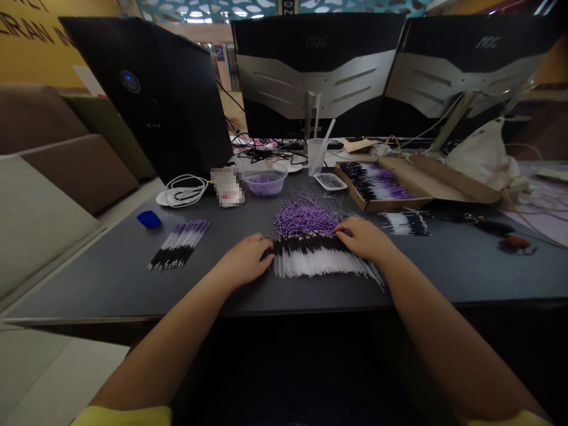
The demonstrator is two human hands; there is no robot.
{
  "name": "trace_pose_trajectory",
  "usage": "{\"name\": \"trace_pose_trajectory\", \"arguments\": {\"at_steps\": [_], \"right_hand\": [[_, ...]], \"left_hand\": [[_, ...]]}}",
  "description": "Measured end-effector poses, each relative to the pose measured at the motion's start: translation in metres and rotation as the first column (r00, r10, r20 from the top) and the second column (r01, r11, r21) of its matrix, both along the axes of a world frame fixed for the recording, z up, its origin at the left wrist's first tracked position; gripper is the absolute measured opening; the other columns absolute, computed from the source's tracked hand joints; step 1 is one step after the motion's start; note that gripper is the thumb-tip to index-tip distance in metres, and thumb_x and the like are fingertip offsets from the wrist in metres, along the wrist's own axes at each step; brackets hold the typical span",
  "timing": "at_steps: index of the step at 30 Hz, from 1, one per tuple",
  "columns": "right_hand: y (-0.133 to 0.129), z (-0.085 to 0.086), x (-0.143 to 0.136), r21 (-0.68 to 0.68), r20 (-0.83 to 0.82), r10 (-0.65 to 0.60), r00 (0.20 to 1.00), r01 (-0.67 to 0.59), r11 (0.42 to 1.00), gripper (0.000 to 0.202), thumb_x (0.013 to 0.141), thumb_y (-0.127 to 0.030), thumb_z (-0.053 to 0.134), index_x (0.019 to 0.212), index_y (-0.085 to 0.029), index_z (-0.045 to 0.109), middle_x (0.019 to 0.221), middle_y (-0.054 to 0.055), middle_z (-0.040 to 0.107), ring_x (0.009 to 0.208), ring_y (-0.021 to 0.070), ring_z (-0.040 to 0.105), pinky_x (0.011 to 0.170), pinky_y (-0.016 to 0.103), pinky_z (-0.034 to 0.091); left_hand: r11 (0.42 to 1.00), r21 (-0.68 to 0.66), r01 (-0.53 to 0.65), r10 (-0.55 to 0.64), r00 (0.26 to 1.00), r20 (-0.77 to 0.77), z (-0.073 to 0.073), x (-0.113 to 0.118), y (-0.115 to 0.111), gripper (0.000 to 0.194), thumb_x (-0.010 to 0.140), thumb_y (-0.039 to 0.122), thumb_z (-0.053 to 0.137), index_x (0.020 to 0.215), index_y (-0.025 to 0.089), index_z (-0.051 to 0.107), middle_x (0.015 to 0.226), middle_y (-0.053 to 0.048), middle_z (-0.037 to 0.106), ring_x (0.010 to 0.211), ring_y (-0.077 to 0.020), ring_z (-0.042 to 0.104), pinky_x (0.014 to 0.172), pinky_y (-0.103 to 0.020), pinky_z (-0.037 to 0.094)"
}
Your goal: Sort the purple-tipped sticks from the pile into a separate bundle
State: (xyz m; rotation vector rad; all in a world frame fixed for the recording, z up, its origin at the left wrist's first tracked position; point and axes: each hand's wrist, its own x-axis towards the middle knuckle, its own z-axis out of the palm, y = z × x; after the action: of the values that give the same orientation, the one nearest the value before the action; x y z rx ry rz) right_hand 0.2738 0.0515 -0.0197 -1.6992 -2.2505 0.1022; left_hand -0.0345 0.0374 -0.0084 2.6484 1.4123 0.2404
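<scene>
A wide row of thin sticks with black upper parts and clear lower parts (310, 260) lies on the dark table. Just behind it is a heap of small purple pieces (306, 216). My left hand (251, 257) rests at the row's left end, its fingers apart and curved around a small dark gap. On the right end lies my right hand (361, 236), fingertips touching the black parts near the purple heap; whether it pinches anything is too small to tell. A smaller bundle of purple, clear and black sticks (180, 244) lies to the left.
Behind the heap are a plastic bowl of purple pieces (266, 182), a white tray (331, 181) and a clear cup (316, 157). An open cardboard box (373, 205) holds finished-looking sticks at right. A blue cap (149, 219) lies left; monitors (319, 65) stand at the back.
</scene>
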Motion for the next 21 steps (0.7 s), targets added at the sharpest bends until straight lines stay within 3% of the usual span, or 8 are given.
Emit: {"name": "trace_pose_trajectory", "arguments": {"at_steps": [3,9,17,21], "right_hand": [[0.003,0.002,-0.005,-0.025,0.072,0.009,0.997,-0.007,1.0,0.025,0.088,-0.026,0.049,0.097,-0.018,0.071,0.1,0.01,0.066,0.096,0.0219,0.06,0.086,0.031,0.044],[0.014,0.006,-0.013,-0.057,0.175,0.018,0.984,-0.008,0.998,0.02,0.086,-0.025,0.05,0.092,-0.019,0.068,0.097,0.009,0.065,0.091,0.0208,0.06,0.081,0.03,0.043],[0.025,0.007,-0.018,-0.078,0.194,0.032,0.98,-0.017,0.997,0.011,0.084,-0.02,0.051,0.083,-0.017,0.062,0.093,0.01,0.064,0.084,0.0197,0.059,0.075,0.028,0.042],[0.023,0.005,-0.017,-0.069,0.182,0.042,0.982,-0.03,0.997,0.012,0.085,-0.018,0.049,0.085,-0.016,0.061,0.095,0.012,0.063,0.084,0.0199,0.059,0.076,0.028,0.041]], "left_hand": [[0.999,-0.025,-0.035,0.035,0.999,-0.007,0.001,0.001,-0.001,0.02,0.085,0.028,0.047,0.095,0.018,0.062,0.095,-0.008,0.06,0.088,-0.0208,0.059,0.081,-0.033,0.046],[0.972,-0.023,-0.235,0.23,0.962,-0.145,0.003,0.004,-0.006,0.024,0.085,0.037,0.045,0.092,0.017,0.056,0.093,-0.011,0.062,0.083,-0.0246,0.06,0.073,-0.035,0.045],[0.958,-0.043,-0.285,0.271,0.942,-0.198,0.002,0.003,-0.006,0.02,0.085,0.028,0.04,0.085,0.017,0.057,0.092,-0.012,0.064,0.082,-0.0235,0.062,0.07,-0.033,0.046],[0.96,0.002,-0.281,0.279,0.951,-0.131,0.001,0.003,-0.004,0.018,0.086,0.027,0.04,0.085,0.017,0.055,0.088,-0.01,0.064,0.075,-0.0222,0.062,0.062,-0.03,0.043]]}}
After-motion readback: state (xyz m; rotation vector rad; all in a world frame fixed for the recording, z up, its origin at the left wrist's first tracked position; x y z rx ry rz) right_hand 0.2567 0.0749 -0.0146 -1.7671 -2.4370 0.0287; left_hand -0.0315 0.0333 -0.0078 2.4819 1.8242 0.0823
